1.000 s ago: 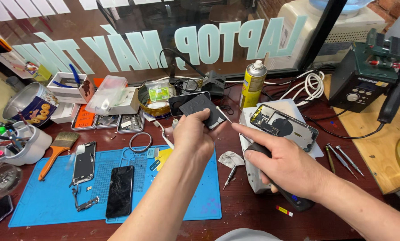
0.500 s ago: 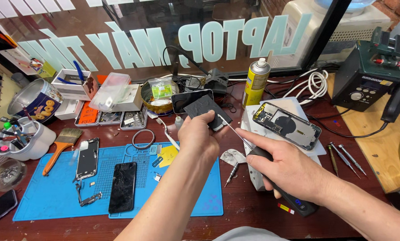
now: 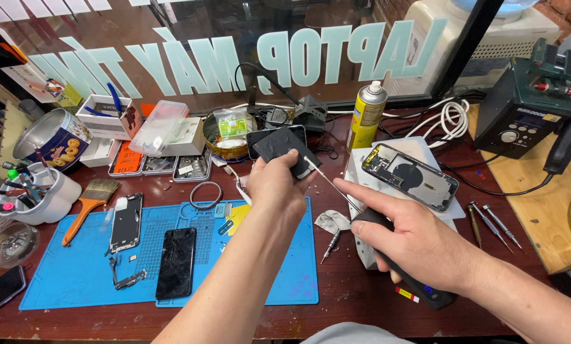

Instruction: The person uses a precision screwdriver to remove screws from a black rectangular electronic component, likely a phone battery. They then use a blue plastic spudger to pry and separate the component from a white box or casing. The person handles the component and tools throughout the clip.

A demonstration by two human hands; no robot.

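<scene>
Right now my left hand [image 3: 274, 185] grips a dark phone part [image 3: 281, 148], raised above the far edge of the blue mat [image 3: 75, 274]. My right hand [image 3: 419, 239] is closed on a black powered screwdriver [image 3: 400, 267], forefinger along it, thin bit [image 3: 330, 181] touching the part's edge, just right of the mat. An opened phone [image 3: 410, 176] lies on a white block further right, and a cracked phone [image 3: 176, 262] rests on the mat.

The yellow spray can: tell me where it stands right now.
In the head view the yellow spray can stands upright at the back of the bench, right of centre, just behind the opened phone housing and against the window.
</scene>
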